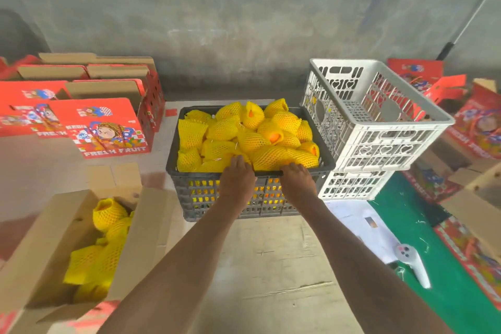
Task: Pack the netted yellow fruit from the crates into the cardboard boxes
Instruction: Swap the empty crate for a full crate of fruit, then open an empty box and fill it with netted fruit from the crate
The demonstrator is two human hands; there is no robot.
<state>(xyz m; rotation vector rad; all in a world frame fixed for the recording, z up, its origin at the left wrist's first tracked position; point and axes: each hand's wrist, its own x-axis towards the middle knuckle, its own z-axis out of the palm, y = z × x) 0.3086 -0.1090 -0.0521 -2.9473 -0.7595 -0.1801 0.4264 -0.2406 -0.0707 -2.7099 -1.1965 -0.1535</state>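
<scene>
A: Where is the netted yellow fruit (248,134) being kept?

B: It is being heaped in the black crate (189,192); some is already lying in the open cardboard box (151,219), lower left.

A: And the hands?

B: The left hand (237,180) and right hand (296,180) are being curled over the crate's near rim, slightly apart; what the fingertips hold cannot be told. The fruit should probably be lifted gently, so that the nets are not being pulled off.

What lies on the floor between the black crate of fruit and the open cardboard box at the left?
In the head view, only flattened brown cardboard lies between the black crate and the open cardboard box; nothing stands on that stretch.
</scene>
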